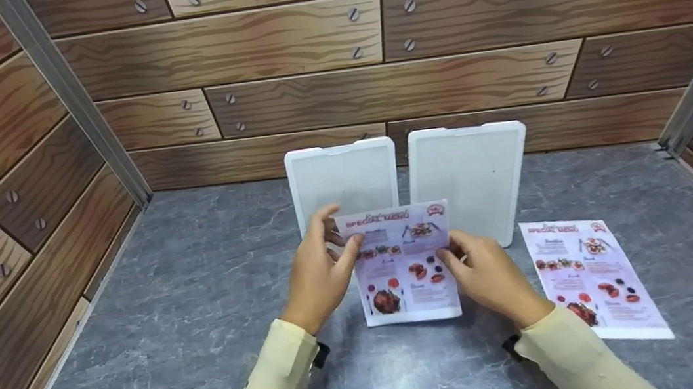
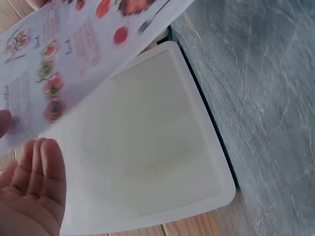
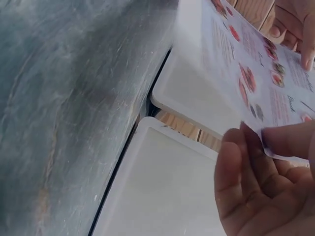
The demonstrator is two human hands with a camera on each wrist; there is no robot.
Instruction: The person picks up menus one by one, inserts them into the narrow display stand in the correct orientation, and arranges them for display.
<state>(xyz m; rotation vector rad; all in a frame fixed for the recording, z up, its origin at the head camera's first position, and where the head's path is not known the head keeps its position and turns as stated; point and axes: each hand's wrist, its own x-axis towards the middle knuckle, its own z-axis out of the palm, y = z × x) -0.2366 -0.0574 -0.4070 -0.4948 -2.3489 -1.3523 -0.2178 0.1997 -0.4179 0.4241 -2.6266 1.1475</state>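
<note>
A printed menu sheet (image 1: 405,266) is held up between both hands, in front of two white-framed upright stands. My left hand (image 1: 320,274) holds its upper left edge, thumb on the printed face and fingers behind. At the right edge, my right hand (image 1: 485,273) pinches the sheet between thumb and fingers, as the right wrist view shows up close. The left stand (image 1: 344,175) is partly covered by the sheet and left hand; the right stand (image 1: 471,186) shows almost whole. Both have pale blank panels.
A second menu sheet (image 1: 599,282) with the same print lies flat on the grey marbled table (image 1: 173,348), right of my right hand. Wood-patterned walls (image 1: 294,36) close in the back and both sides.
</note>
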